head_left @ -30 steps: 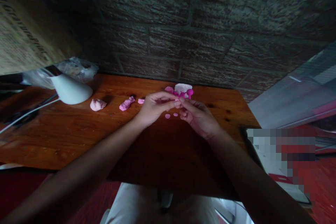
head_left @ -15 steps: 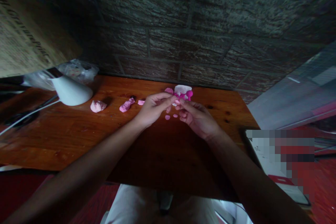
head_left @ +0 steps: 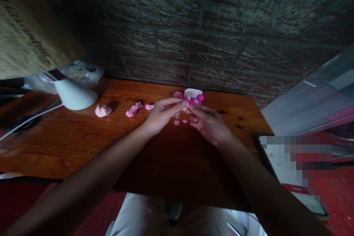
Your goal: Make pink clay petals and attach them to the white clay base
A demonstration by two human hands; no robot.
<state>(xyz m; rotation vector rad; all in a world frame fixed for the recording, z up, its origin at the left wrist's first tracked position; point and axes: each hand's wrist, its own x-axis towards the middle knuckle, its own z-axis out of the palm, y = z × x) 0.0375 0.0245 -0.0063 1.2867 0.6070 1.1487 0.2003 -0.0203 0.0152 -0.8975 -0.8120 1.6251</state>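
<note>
Over the wooden table, my left hand (head_left: 163, 113) and my right hand (head_left: 208, 123) meet fingertip to fingertip. Both pinch a small pink piece of modelling clay (head_left: 187, 106), mostly covered by the fingers. Below them lie two small flat pink clay discs (head_left: 176, 122). Just behind the hands are bright magenta clay pieces (head_left: 200, 98), a rounder pink piece (head_left: 178, 95) and a pale flat sheet (head_left: 193, 92). To the left of my left hand rest a small pink bit (head_left: 149, 107), a longer lump (head_left: 134, 109) and a pale pink chunk (head_left: 103, 110).
A white cone-shaped object (head_left: 76, 96) with a cable stands at the table's left, beside a crumpled clear plastic bag (head_left: 83, 73). Printed brown paper (head_left: 35, 37) hangs above it. A dark brick wall (head_left: 177, 51) borders the wooden table (head_left: 69, 140) at the back.
The fingertips have shifted slightly around the small clay piece, and less of it shows now. Both hands stay in nearly the same place; the other pieces have not moved.
</note>
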